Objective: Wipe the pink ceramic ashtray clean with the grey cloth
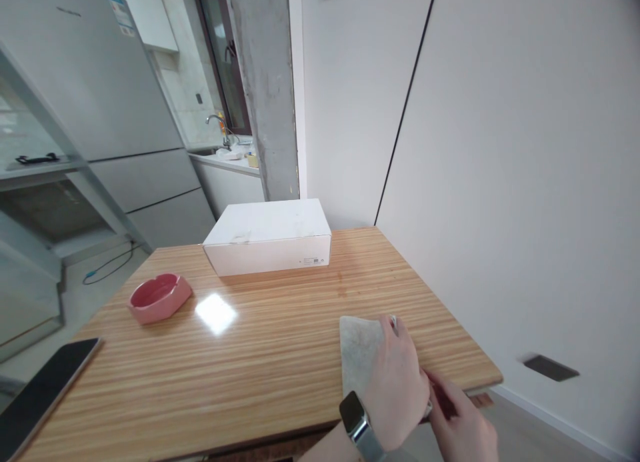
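My left hand [397, 382], a smartwatch [356, 419] on its wrist, lies palm down on a grey cloth [357, 352] near the table's front right corner. Its fingers curl over the cloth's far edge. My right hand [463, 425] sits just off the table's near edge, right below the left hand. Its fingers stretch toward the left hand and nothing shows in them. The wooden table [260, 362] bears the cloth.
A white cardboard box [270, 239] stands at the table's far edge. A pink ashtray [159, 297] sits at the left, and a dark phone [43, 392] lies at the front left corner. A white wall runs close along the right; a fridge [100, 95] stands back left.
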{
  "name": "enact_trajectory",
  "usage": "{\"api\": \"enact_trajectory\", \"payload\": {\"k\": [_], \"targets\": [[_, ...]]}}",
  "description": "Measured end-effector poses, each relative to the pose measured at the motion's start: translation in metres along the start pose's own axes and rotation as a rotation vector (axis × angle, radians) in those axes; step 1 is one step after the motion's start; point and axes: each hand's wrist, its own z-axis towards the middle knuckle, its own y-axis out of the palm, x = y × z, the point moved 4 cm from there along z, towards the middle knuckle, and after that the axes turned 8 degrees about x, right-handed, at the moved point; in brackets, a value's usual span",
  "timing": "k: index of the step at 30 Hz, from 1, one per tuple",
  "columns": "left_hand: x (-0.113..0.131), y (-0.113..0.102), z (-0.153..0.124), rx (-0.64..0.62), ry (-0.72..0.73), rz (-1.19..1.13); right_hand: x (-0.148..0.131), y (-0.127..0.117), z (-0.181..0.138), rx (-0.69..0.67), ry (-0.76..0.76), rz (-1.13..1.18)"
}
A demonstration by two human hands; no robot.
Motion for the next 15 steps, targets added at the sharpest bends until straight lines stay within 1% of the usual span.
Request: {"api": "enact_trajectory", "payload": {"k": [2, 4, 7, 9, 11, 12, 14, 15], "targets": [[0.001, 0.003, -0.001, -0.011, 0.014, 0.025, 0.002, 0.002, 0.001, -0.014, -0.034, 0.008], [0.000, 0.004, -0.003, -0.041, 0.004, 0.008, 0.003, 0.001, 0.001, -0.006, -0.029, 0.018], [-0.006, -0.003, -0.012, -0.053, 0.026, -0.048, -0.001, -0.006, -0.003, 0.039, 0.002, 0.052], [-0.015, -0.011, -0.022, -0.048, 0.092, -0.050, -0.007, -0.012, -0.007, 0.101, -0.030, 0.098], [-0.028, -0.019, -0.036, -0.025, 0.198, 0.021, -0.016, -0.016, -0.011, 0.133, -0.146, 0.152], [-0.035, -0.023, -0.044, 0.002, 0.261, 0.067, -0.019, -0.016, -0.013, 0.119, -0.229, 0.172], [-0.051, -0.029, -0.058, 0.025, 0.373, 0.150, -0.023, -0.011, -0.018, 0.046, -0.394, 0.184], [-0.058, -0.031, -0.063, 0.018, 0.409, 0.188, -0.023, -0.008, -0.020, 0.010, -0.452, 0.178]]}}
